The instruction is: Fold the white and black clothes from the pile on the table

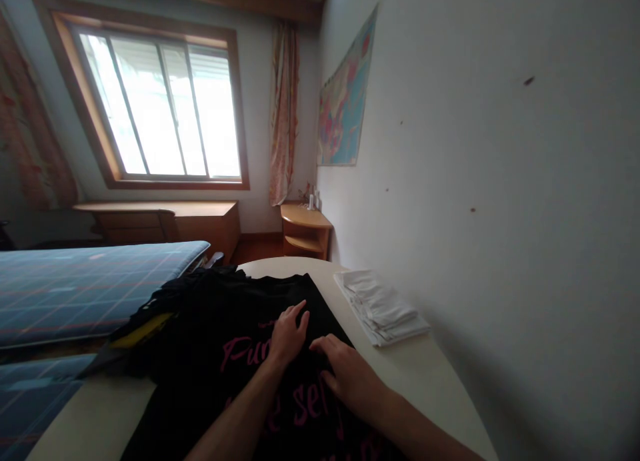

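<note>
A black T-shirt (250, 394) with pink lettering lies spread over a pale round-ended table (425, 394). Over its upper printed part is my left hand (290, 331), fingers stretched out and apart, holding nothing. My right hand (343, 368) is just to the right, near the shirt's right side, its fingers loosely bent and apart with nothing visible in them. Whether either palm presses on the cloth I cannot tell. Parts of the lettering are hidden beneath my hands and forearms.
Folded white cloth (380, 308) lies at the table's right side, near the wall. Bunched dark cloth (165, 314) with a yellow patch is at the left, beside a blue plaid mattress (100, 281). Farther back stand a wooden desk (210, 214) and a small corner shelf (306, 216).
</note>
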`<action>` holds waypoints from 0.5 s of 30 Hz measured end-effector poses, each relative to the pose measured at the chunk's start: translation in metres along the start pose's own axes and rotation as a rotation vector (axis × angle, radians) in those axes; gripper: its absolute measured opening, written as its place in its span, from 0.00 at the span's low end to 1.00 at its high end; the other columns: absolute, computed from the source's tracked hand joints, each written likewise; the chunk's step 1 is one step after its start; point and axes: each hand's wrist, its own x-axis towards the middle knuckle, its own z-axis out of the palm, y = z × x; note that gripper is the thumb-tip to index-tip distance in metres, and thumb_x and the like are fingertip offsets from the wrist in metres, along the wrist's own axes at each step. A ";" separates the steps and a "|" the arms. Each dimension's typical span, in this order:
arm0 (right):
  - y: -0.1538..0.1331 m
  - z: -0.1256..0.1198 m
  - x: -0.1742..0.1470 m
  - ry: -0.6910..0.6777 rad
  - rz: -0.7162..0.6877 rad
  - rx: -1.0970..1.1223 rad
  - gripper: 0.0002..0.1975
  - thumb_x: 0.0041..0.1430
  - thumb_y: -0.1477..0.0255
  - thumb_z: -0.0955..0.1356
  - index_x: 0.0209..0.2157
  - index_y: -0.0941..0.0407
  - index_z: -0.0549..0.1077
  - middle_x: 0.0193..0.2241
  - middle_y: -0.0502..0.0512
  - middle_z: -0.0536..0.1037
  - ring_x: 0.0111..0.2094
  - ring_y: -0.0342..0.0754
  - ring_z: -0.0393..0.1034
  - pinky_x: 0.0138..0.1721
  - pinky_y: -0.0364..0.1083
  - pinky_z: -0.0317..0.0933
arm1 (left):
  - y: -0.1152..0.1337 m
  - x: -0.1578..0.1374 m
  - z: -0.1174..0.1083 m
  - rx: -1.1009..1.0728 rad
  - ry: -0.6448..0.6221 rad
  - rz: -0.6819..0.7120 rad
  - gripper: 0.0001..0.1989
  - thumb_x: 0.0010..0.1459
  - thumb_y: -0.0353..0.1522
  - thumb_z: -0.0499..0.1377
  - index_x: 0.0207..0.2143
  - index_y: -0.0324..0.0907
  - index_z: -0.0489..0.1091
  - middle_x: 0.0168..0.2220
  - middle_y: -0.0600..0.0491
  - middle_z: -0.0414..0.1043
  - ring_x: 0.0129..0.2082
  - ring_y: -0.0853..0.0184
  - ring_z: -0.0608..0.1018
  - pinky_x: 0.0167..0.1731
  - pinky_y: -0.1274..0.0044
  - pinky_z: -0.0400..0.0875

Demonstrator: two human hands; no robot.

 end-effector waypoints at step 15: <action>-0.013 -0.038 -0.056 -0.075 0.335 -0.138 0.16 0.64 0.71 0.62 0.52 0.55 0.71 0.45 0.63 0.80 0.48 0.57 0.75 0.48 0.49 0.64 | -0.003 0.034 -0.003 0.112 -0.111 0.111 0.30 0.59 0.27 0.54 0.64 0.38 0.60 0.66 0.42 0.58 0.66 0.60 0.62 0.65 0.68 0.57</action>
